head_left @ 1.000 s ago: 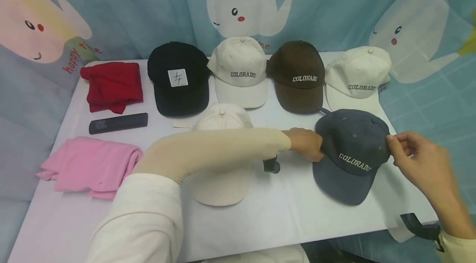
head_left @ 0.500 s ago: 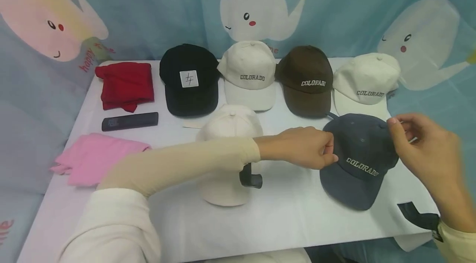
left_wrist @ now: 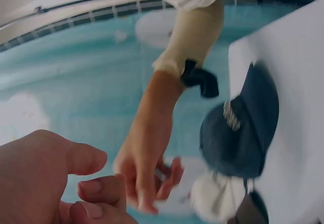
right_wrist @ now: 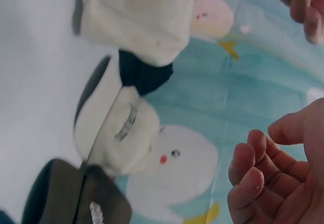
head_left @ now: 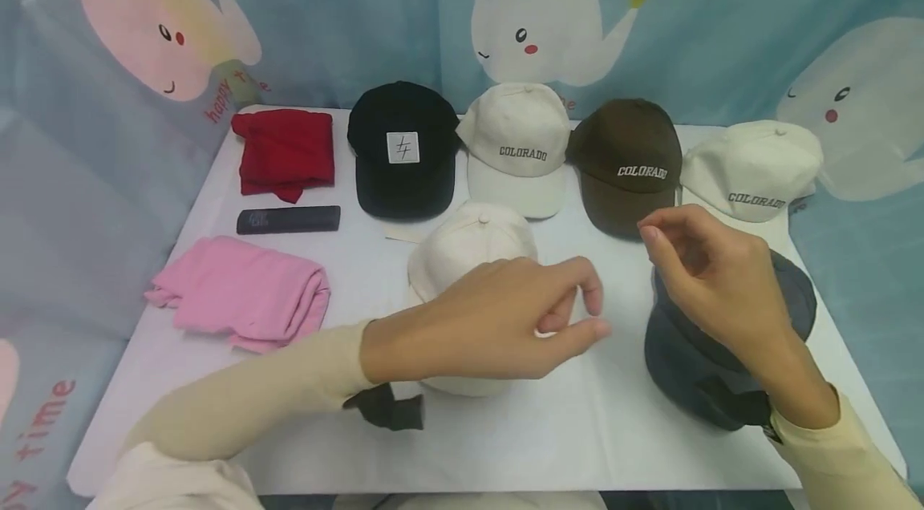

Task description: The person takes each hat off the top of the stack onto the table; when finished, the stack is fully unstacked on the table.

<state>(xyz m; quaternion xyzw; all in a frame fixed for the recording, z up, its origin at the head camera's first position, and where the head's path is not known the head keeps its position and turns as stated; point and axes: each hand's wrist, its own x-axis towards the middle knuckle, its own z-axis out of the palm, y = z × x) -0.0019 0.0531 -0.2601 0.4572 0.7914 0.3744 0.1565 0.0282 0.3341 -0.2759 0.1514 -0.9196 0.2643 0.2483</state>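
Note:
In the head view my left hand hovers over a cream cap and hides much of it. Its fingers are loosely bent, with nothing between them. My right hand is raised over the slate-blue cap, covering part of its crown and its lettering; this hand is empty too. The right wrist view shows the fingers of my right hand relaxed in the air. From the left wrist, the blue cap appears on the table, apart from both hands.
Along the back stand a black cap, a white COLORADO cap, a brown cap and another white cap. At left lie folded red cloth, a dark flat bar and folded pink cloth. A patterned curtain hangs behind.
My left hand has let go of the blue cap and moved left over the cream cap. My right hand has left the cap's side and shifted left above it. The head view has turned.

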